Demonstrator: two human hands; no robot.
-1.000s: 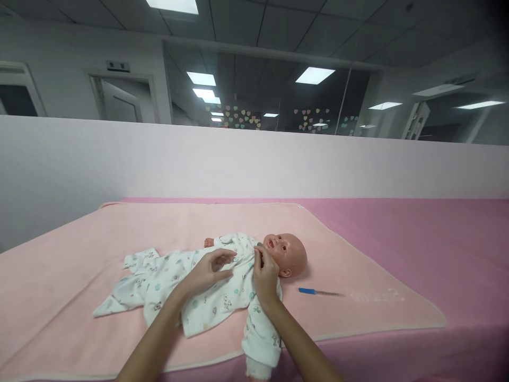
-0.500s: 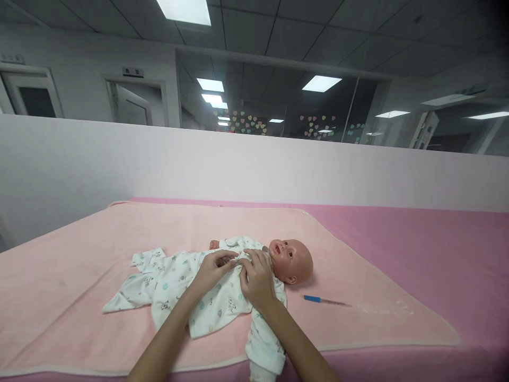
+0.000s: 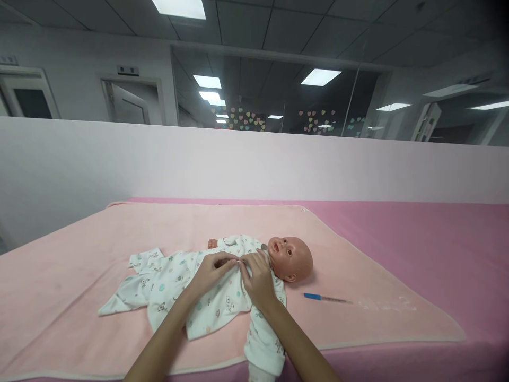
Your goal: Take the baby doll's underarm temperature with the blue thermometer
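A baby doll (image 3: 292, 258) lies on its back on a light pink blanket (image 3: 79, 265), head to the right. It wears a white printed romper (image 3: 175, 281). My left hand (image 3: 210, 273) and my right hand (image 3: 257, 278) meet over the doll's chest, just below the neck. Both pinch the romper's front edges, fingertips almost touching. The nearer sleeve (image 3: 264, 345) hangs over the blanket's front edge.
A thin blue-handled stick (image 3: 326, 298), like a thermometer, lies on the blanket right of the doll's head. The blanket covers a darker pink bed sheet (image 3: 437, 239). A pale partition wall (image 3: 254, 164) runs behind the bed.
My right hand slid from the doll's neck down to the chest and met my left hand. The view shifted slightly.
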